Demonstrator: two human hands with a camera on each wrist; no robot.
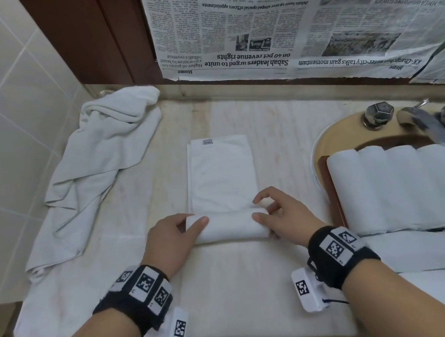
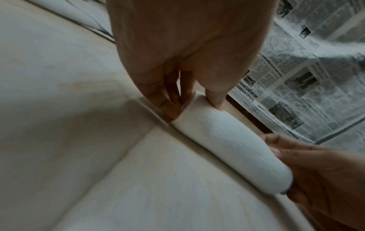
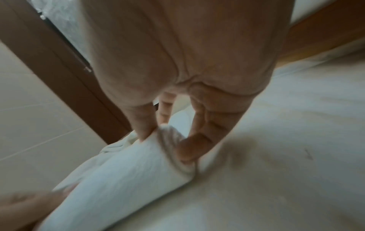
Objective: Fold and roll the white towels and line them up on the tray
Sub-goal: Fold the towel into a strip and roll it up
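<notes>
A folded white towel (image 1: 220,174) lies lengthwise on the counter, its near end wound into a roll (image 1: 229,227). My left hand (image 1: 173,235) grips the roll's left end (image 2: 189,112), thumb on top and fingers curled at the end. My right hand (image 1: 279,217) grips the right end (image 3: 173,150), thumb on top and fingers curled around the end face. Several finished white rolls (image 1: 403,186) lie side by side on the wooden tray (image 1: 328,181) at the right.
A crumpled white towel (image 1: 91,172) is heaped at the left against the tiled wall. A large flat towel (image 1: 230,292) covers the counter. The basin with taps (image 1: 379,116) sits behind the tray. Newspaper (image 1: 282,23) hangs on the back wall.
</notes>
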